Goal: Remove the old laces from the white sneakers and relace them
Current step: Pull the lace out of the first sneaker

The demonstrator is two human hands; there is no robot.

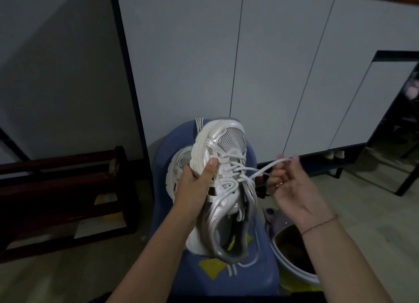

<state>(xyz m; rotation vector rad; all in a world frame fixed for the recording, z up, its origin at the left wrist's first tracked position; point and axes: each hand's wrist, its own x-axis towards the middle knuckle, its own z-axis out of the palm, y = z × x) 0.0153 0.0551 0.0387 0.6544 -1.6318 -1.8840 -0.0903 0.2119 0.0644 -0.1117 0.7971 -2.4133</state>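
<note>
A white and silver sneaker (223, 144) is held up over a blue stool (249, 277), toe pointing away from me. My left hand (195, 187) grips its left side, thumb pressed on the eyelets. A white lace (263, 169) runs taut from the upper eyelets to the right, where my right hand (288, 184) pinches it between the fingers. The second white sneaker (179, 166) lies on the stool behind my left hand, mostly hidden.
A dark wooden shoe rack (68, 196) stands at the left. White cabinet doors (272, 64) fill the back. A round bin with a white rim (292, 246) sits on the floor right of the stool. A black metal frame (403, 166) stands at far right.
</note>
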